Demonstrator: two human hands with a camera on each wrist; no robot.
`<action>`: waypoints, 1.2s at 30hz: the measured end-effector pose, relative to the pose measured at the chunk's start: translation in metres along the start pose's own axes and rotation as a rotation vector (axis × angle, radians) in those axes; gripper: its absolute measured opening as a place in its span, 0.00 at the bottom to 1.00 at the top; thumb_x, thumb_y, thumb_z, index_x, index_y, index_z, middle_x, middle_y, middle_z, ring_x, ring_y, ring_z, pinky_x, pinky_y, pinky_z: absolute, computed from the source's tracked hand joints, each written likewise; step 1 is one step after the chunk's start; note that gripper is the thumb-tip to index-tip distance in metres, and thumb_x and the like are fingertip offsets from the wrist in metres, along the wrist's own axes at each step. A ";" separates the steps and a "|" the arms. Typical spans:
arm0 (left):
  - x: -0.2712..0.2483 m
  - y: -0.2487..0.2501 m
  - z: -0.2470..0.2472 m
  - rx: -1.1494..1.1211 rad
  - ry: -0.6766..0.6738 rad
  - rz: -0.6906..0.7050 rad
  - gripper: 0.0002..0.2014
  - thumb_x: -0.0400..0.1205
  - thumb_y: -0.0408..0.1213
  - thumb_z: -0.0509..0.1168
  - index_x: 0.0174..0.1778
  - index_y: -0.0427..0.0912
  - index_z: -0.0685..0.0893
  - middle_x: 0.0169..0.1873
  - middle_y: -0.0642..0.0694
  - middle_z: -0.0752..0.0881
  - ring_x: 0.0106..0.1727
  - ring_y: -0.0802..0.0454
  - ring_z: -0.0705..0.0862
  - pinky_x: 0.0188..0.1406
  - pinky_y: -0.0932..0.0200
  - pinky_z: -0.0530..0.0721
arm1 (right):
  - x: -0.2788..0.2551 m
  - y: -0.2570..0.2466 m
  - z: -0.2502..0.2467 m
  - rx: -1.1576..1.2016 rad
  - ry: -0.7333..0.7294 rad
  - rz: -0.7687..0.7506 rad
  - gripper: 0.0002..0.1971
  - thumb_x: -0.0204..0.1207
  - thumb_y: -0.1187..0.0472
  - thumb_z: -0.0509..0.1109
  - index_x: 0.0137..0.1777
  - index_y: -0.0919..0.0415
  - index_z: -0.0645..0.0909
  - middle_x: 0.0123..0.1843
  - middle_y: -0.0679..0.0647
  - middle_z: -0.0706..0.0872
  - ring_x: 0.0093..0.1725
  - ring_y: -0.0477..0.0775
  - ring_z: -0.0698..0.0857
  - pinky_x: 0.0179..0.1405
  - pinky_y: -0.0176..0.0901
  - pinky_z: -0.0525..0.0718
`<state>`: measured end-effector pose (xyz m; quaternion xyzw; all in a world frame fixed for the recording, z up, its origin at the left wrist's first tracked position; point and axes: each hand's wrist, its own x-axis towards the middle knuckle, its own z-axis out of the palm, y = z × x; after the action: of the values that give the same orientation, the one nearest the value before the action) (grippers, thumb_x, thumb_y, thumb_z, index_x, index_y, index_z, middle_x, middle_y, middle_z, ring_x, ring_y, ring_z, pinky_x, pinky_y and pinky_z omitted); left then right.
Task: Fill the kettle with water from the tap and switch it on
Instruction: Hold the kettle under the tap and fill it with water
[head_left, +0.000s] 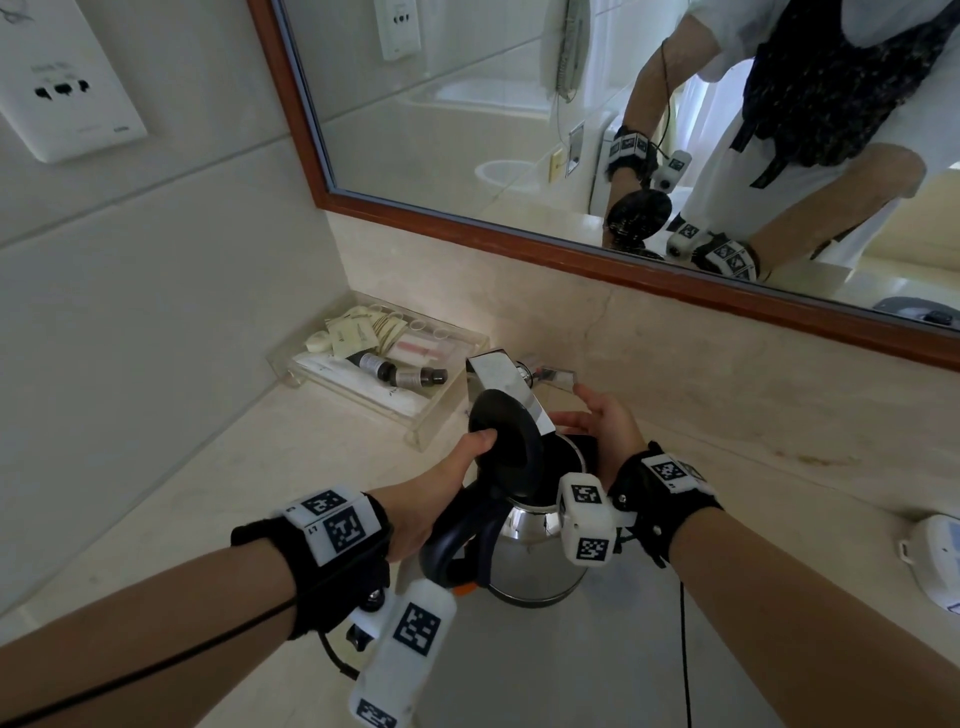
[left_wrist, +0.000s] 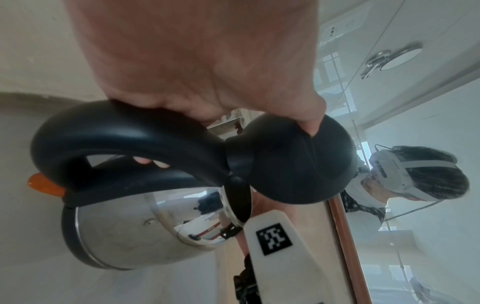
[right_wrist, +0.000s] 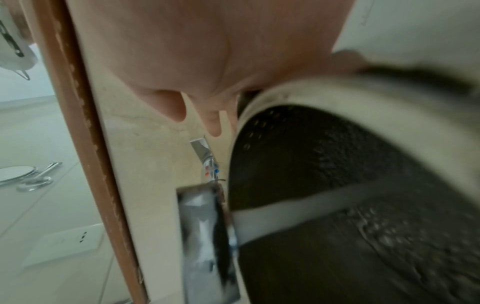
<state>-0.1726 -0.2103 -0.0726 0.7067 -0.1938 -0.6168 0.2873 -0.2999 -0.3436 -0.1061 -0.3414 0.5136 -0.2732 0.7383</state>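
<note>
A steel kettle with a black handle hangs over the basin, its mouth under the square chrome tap. Its black lid stands open. My left hand grips the handle, and its thumb presses on the lid. An orange switch sits at the handle's base. In the right wrist view a stream of water runs from the tap into the kettle's dark inside. My right hand is open beside the kettle's rim, fingers straight toward the tap lever.
A clear tray of toiletries and small bottles stands on the stone counter left of the tap. A wood-framed mirror runs along the back wall. A wall socket is at upper left, and a white device lies at right.
</note>
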 end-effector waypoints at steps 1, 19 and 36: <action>0.001 -0.001 0.000 -0.005 0.007 -0.004 0.34 0.77 0.68 0.49 0.55 0.39 0.80 0.47 0.40 0.87 0.47 0.48 0.85 0.39 0.59 0.78 | -0.001 0.001 0.001 -0.015 -0.017 0.010 0.17 0.80 0.53 0.50 0.55 0.58 0.79 0.48 0.62 0.84 0.45 0.63 0.83 0.56 0.58 0.78; 0.005 -0.002 -0.008 0.035 -0.006 0.006 0.33 0.76 0.70 0.47 0.51 0.44 0.79 0.52 0.39 0.86 0.51 0.46 0.85 0.42 0.57 0.78 | -0.001 0.004 0.000 -0.099 -0.132 0.021 0.36 0.75 0.34 0.50 0.41 0.64 0.88 0.45 0.65 0.90 0.44 0.64 0.87 0.58 0.57 0.81; 0.001 0.001 -0.008 0.033 -0.011 0.014 0.31 0.77 0.69 0.47 0.49 0.45 0.80 0.47 0.41 0.87 0.47 0.48 0.85 0.40 0.59 0.79 | -0.011 0.005 -0.005 -0.032 -0.181 -0.021 0.36 0.75 0.30 0.49 0.27 0.59 0.81 0.37 0.61 0.89 0.45 0.63 0.86 0.53 0.57 0.80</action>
<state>-0.1646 -0.2099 -0.0723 0.7066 -0.2105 -0.6154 0.2786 -0.3074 -0.3337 -0.1046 -0.3820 0.4455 -0.2408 0.7731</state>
